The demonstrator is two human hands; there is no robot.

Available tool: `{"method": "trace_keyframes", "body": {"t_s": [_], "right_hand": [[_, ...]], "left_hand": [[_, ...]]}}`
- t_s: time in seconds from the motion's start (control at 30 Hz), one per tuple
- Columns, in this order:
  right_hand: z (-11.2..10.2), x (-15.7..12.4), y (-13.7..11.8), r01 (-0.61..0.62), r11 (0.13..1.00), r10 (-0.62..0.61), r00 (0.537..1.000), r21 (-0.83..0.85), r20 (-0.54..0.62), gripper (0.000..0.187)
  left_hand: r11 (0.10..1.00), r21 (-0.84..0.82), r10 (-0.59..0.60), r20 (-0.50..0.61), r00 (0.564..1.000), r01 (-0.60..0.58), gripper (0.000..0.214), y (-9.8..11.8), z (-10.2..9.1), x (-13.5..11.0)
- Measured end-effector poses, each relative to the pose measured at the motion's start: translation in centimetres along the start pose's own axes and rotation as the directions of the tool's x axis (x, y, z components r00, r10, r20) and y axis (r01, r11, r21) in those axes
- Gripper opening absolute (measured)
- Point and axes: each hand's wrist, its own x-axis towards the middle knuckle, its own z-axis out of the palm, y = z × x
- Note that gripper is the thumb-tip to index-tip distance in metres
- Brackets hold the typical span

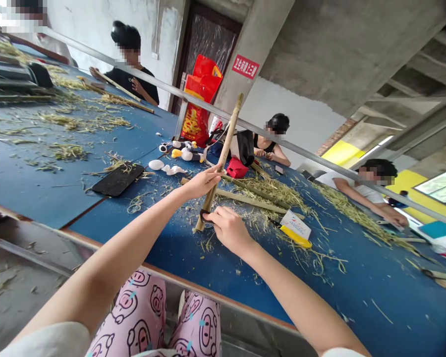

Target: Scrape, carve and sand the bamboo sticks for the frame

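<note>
A length of bamboo (230,136) stands tilted over the blue table, its lower end at the tabletop. My left hand (203,182) grips it around the middle, fingers across the front. Near its lower end, my right hand (228,227) pinches a small dark brown piece (203,216), possibly sandpaper, pressed against the bamboo. Its exact kind is partly hidden by my fingers. Beyond my hands, more bamboo strips (245,199) lie among pale shavings (282,193). To the right is a yellow-handled tool (296,237) beside a white printed card (296,224).
A black phone or tablet (119,179) lies to the left, with white duck-like figures (188,153) behind it. A red bag (197,106) stands near a metal rail (163,89) crossing the table. Several people sit around the blue table (126,223), its front edge at my knees.
</note>
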Motion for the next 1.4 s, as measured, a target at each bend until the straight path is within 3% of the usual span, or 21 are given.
{"method": "trace_keyframes", "body": {"t_s": [0.13, 0.3, 0.37, 0.53, 0.63, 0.8, 0.93, 1.0, 1.07, 1.1, 1.17, 1.23, 1.3, 1.4], "right_hand": [[-0.2, 1.9, 2.3, 0.024, 1.0, -0.023, 0.998, 0.015, -0.051, 0.029], [-0.6, 5.7, 5.9, -0.089, 0.994, 0.101, 0.971, 0.067, -0.219, 0.032], [-0.3, 4.7, 4.9, -0.07, 0.989, 0.096, 0.974, 0.129, -0.207, 0.032], [0.4, 0.1, 0.4, 0.083, 0.981, -0.075, 0.996, 0.176, -0.052, 0.028], [0.1, 1.7, 1.4, 0.083, 0.986, -0.07, 0.993, 0.143, -0.095, 0.03], [-0.1, 5.5, 4.7, -0.019, 0.971, 0.082, 0.962, 0.236, -0.26, 0.029], [0.4, 2.5, 1.9, 0.035, 0.97, -0.003, 0.992, 0.242, -0.128, 0.026], [0.6, 0.5, 0.1, 0.048, 0.977, -0.036, 0.997, 0.208, -0.063, 0.026], [0.5, -0.9, -1.1, 0.04, 0.985, -0.038, 0.999, 0.167, -0.013, 0.029], [0.5, -1.2, -1.4, 0.033, 0.988, -0.036, 0.999, 0.152, 0.012, 0.03], [0.2, -1.4, -1.2, 0.021, 0.988, -0.032, 0.997, 0.155, 0.068, 0.03], [-0.3, -0.7, -0.1, 0.005, 0.98, -0.024, 0.995, 0.197, 0.094, 0.03], [-1.0, 0.8, 1.9, 0.0, 0.971, -0.009, 0.999, 0.239, 0.035, 0.03], [-1.6, 3.8, 5.4, 0.036, 0.965, 0.002, 0.99, 0.261, -0.144, 0.021]], "left_hand": [[0.979, 0.201, 0.02, 0.083, 0.996, -0.036, 0.062, -0.7, -0.2, -0.1], [0.981, 0.184, -0.085, 0.105, 0.991, 0.064, 0.064, 0.1, -1.0, -0.1], [0.973, 0.229, -0.072, 0.134, 0.988, 0.04, 0.061, 0.2, -1.3, 0.1], [0.958, 0.282, -0.007, 0.194, 0.981, -0.049, 0.054, -0.1, -1.6, 0.4], [0.971, 0.241, -0.048, 0.167, 0.985, 0.006, 0.051, -0.1, -1.4, 0.3], [0.985, 0.167, -0.075, 0.135, 0.988, 0.052, 0.044, -0.1, -1.6, 0.3], [0.998, 0.055, -0.046, 0.1, 0.994, 0.041, 0.034, -0.4, -1.4, 0.5], [0.988, -0.084, -0.128, 0.017, 0.992, 0.129, 0.041, -0.6, -1.0, 0.4], [0.909, -0.309, -0.291, 0.007, 0.957, 0.279, 0.048, -0.9, -0.5, 0.3], [0.836, -0.422, -0.361, 0.059, 0.931, 0.351, 0.047, -1.0, -0.3, 0.2], [0.676, -0.576, -0.43, 0.197, 0.881, 0.459, 0.036, -1.1, -0.1, 0.0], [0.57, -0.643, -0.461, 0.265, 0.847, 0.512, 0.025, -1.2, 0.1, 0.0], [0.503, -0.679, -0.51, 0.268, 0.817, 0.536, 0.019, -1.4, 0.2, 0.2], [0.418, -0.709, -0.589, 0.264, 0.764, 0.567, 0.015, -1.7, 0.7, 0.6]]}}
